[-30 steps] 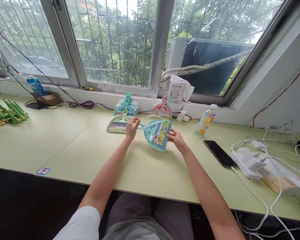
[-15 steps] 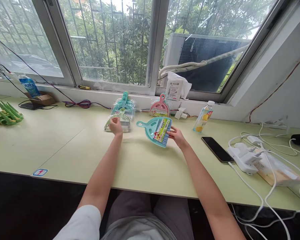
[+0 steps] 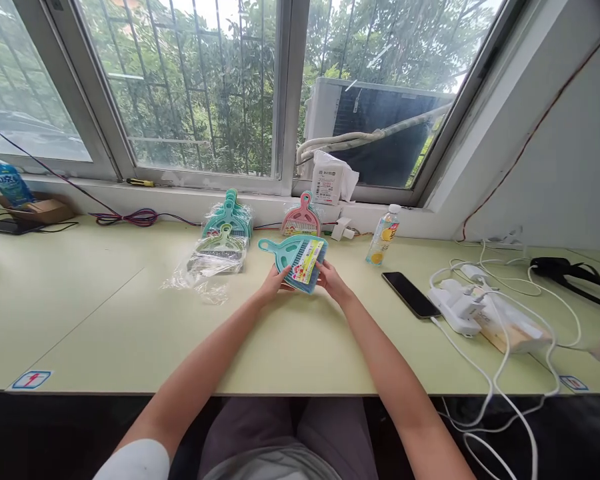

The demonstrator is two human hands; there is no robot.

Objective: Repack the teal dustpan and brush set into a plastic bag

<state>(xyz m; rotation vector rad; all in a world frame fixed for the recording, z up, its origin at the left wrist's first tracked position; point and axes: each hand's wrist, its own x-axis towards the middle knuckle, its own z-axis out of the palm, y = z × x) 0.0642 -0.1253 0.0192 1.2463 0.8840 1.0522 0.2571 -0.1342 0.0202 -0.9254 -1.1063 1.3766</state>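
Observation:
A turquoise dustpan and brush set (image 3: 294, 259) with a printed label is held just above the table. My left hand (image 3: 275, 283) grips its lower left edge. On the brush side, my right hand (image 3: 333, 280) is closed round the bristle end. To the left, a crumpled clear plastic wrapper (image 3: 195, 279) lies in front of a pale green dustpan set (image 3: 224, 244). Behind that stand several wrapped teal dustpan sets (image 3: 229, 217). A pink dustpan set (image 3: 304, 215) leans at the back, behind the held one.
On the right are a drink bottle (image 3: 383, 235), a black phone (image 3: 410, 295) and a white power strip (image 3: 457, 310) with tangled cables. A tissue pack (image 3: 330, 179) sits on the sill. Bundled wires (image 3: 130, 217) and a blue pouch (image 3: 6, 183) are on the left.
My left hand has moved right from the pale green set and now holds the turquoise set too. A loose plastic wrapper now lies at left. The view has turned slightly right.

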